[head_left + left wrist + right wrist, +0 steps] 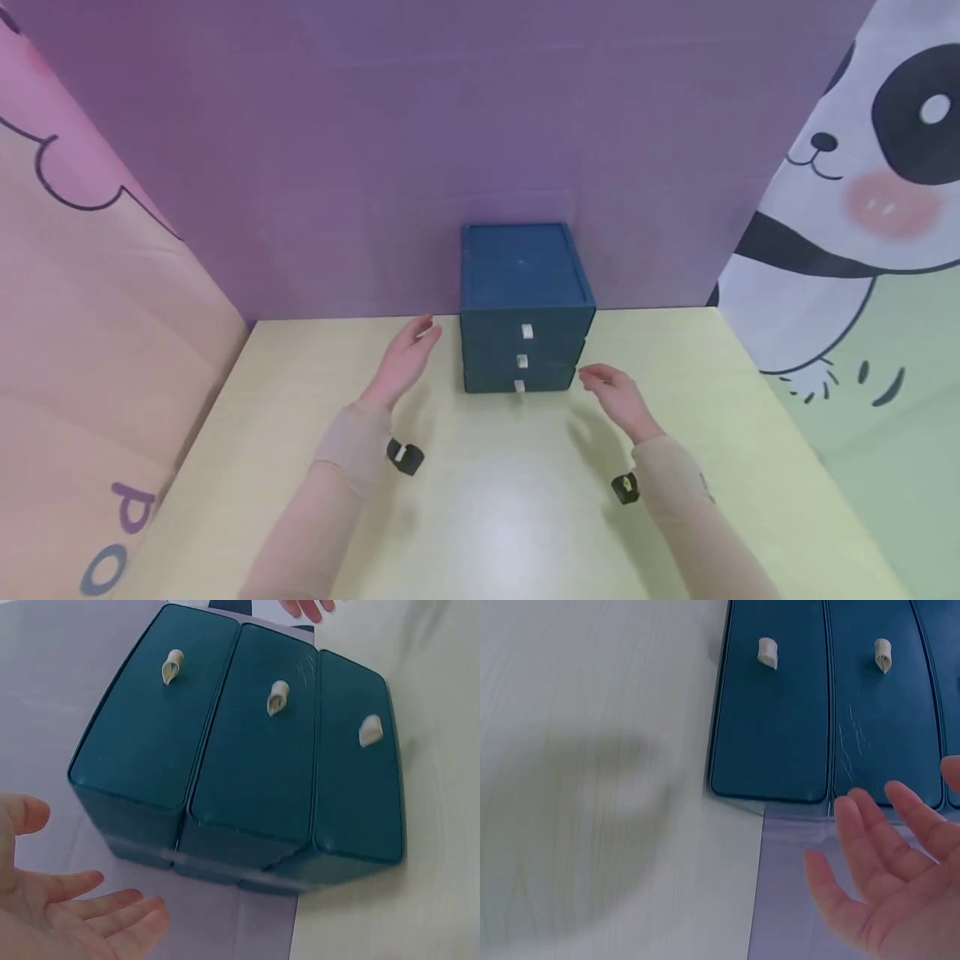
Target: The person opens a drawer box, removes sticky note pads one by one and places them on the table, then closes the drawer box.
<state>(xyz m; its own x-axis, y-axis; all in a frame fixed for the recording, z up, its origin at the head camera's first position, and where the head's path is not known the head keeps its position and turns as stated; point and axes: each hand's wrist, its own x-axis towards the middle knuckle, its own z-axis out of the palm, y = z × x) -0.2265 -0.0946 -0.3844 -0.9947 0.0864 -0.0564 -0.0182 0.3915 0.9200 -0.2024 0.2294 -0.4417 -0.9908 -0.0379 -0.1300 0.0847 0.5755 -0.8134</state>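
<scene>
A dark blue drawer box (525, 267) with three stacked drawers, all closed, stands at the back of the table. Each drawer front carries a small whitish pull; the top pull (527, 332) shows in the head view. My left hand (405, 358) hovers left of the box, apart from it, with fingers extended. In the left wrist view that hand (82, 907) has its palm and fingers spread beside the drawer fronts (255, 742). My right hand (617, 398) is near the box's lower right corner; in the right wrist view its fingers (862, 855) are loosely bent and hold nothing.
The pale table (495, 500) extends in front of the box. Close behind the box hangs a purple backdrop (360, 167). A panda-printed sheet (817, 308) borders the right side, and a pink and beige sheet (90, 333) the left. Both wrists wear dark camera mounts (406, 457).
</scene>
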